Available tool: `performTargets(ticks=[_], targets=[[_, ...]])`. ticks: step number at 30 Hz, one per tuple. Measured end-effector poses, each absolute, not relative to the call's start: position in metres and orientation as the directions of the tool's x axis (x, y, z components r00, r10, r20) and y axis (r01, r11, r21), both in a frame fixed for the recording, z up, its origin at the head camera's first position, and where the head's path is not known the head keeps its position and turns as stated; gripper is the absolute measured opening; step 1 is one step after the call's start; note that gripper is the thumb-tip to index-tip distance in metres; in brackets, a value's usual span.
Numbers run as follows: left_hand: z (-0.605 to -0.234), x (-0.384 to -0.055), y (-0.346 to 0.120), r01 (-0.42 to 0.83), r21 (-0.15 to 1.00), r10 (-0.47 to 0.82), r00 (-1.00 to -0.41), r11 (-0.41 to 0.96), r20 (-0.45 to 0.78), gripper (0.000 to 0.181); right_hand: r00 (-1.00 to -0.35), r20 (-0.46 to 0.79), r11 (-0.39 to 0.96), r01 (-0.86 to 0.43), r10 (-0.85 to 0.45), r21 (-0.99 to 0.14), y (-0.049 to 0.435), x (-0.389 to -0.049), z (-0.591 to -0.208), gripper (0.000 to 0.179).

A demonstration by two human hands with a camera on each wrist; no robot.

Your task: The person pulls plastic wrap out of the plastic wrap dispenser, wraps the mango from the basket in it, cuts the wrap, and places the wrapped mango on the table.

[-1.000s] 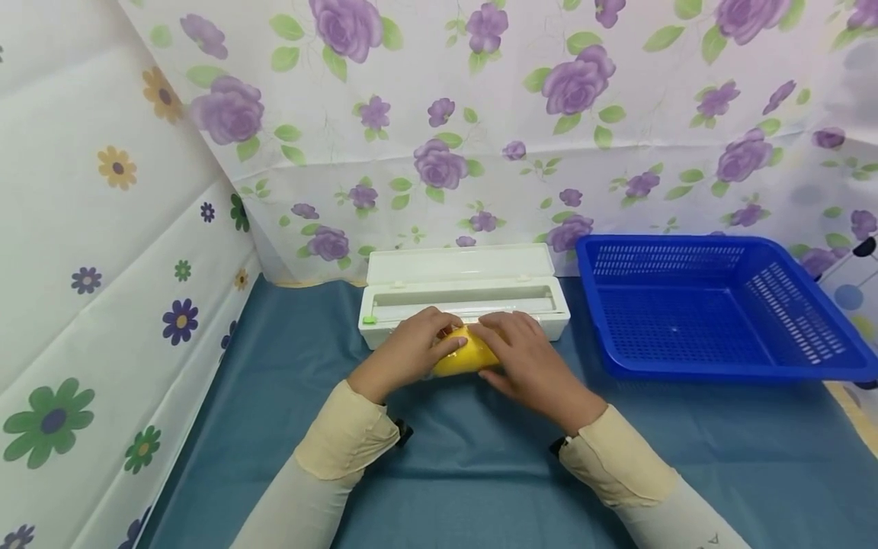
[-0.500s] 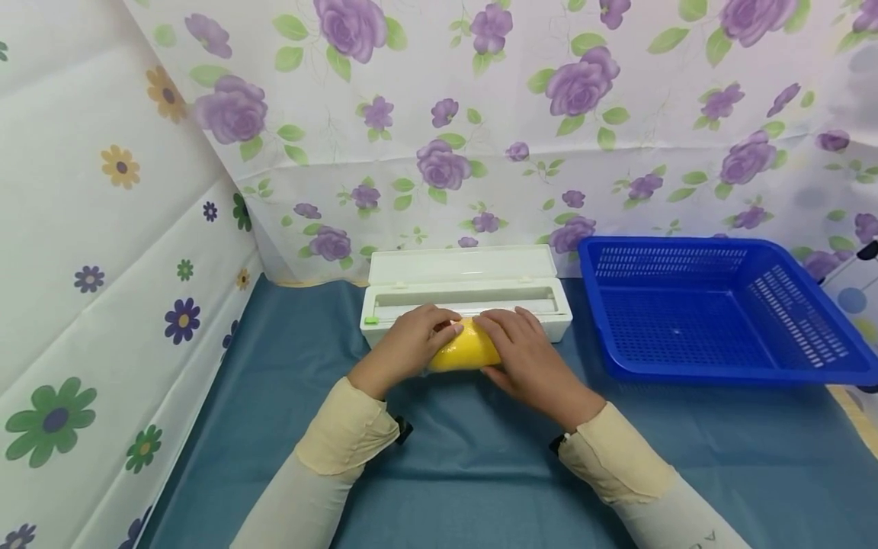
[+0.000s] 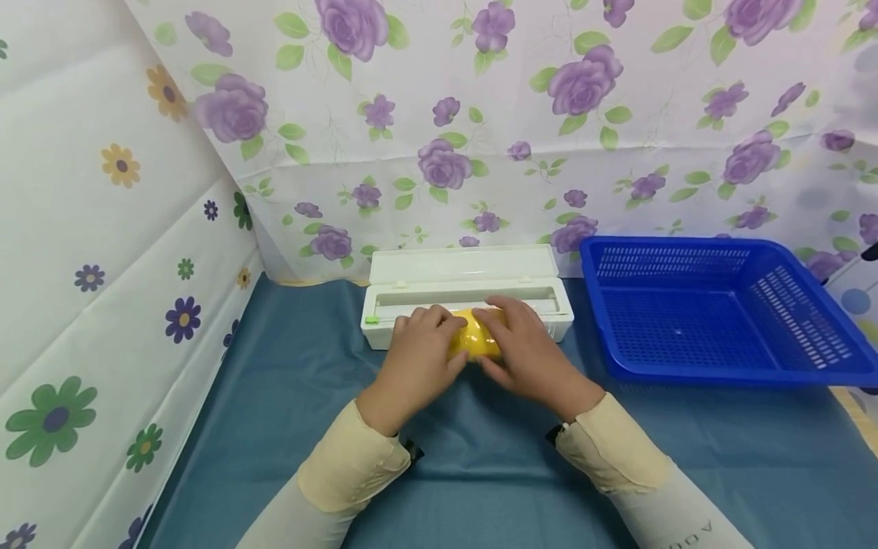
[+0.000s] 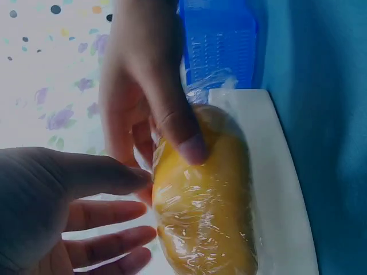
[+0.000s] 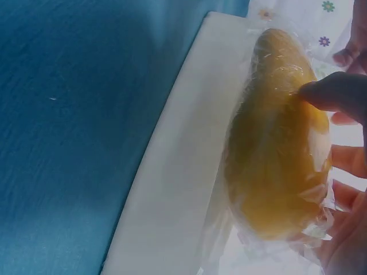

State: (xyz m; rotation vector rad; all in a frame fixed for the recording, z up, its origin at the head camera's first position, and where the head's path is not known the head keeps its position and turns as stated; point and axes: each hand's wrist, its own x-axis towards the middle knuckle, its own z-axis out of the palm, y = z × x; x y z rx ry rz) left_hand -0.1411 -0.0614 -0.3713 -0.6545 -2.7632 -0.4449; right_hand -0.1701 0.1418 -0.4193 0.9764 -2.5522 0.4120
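A yellow mango [image 3: 478,335] wrapped in clear film is held just in front of a white cling film dispenser [image 3: 373,333] with its lid up. My right hand [image 3: 531,354] grips the mango, its thumb pressed on the wrapped skin in the right wrist view and its fingers behind. My left hand [image 3: 418,362] is at the mango's left side. In the left wrist view its fingers are spread and loosely extended, the tips right at the fruit's edge. Film [image 4: 215,80] bunches loosely at one end of the mango [image 4: 200,200].
To the right stands a blue plastic basket [image 3: 713,374] with slotted walls. A green slider [image 3: 372,320] sits at the dispenser's left end. Blue-green cloth [image 3: 480,488] covers the table, and flowered sheets [image 3: 329,130] hang behind and at the left.
The left hand has loosened from the mango, its thumb moving off the top toward the near side. The mango has shifted slightly right and away, and the right hand has moved a little with it.
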Motion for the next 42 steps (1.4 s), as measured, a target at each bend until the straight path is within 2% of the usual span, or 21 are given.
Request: performTargets(ticks=[7,12,19,21,31,42], targets=[[-0.376,-0.136,-0.058,0.442,0.176,0.381,-0.876,0.879,0.297,0.05,-0.692,0.456,0.706,-0.686,-0.56,-0.174,0.14,-0.174,-0.412,0.062],[-0.381,-0.142,-0.059,0.434,0.163,0.371,-0.875,0.886,0.311,0.061,-0.696,0.485,0.731,-0.665,-0.53,-0.155,0.136,-0.173,-0.407,0.054],[-0.384,-0.151,-0.061,0.421,0.17,0.355,-0.879,0.891,0.319,0.057,-0.584,0.604,0.667,-0.737,-0.542,-0.114,0.118,-0.159,-0.4,0.051],[-0.383,-0.153,-0.062,0.414,0.195,0.341,-0.884,0.889,0.321,0.055,-0.571,0.623,0.656,-0.746,-0.535,-0.12,0.113,-0.156,-0.399,0.051],[-0.381,-0.163,-0.059,0.38,0.302,0.284,-0.905,0.874,0.318,0.054,-0.678,0.602,0.718,-0.655,-0.422,-0.235,0.113,-0.164,-0.398,0.045],[-0.374,-0.169,-0.06,0.348,0.373,0.278,-0.933,0.86,0.229,0.053,-0.804,0.528,0.744,-0.525,-0.274,-0.413,0.139,-0.186,-0.399,0.041]])
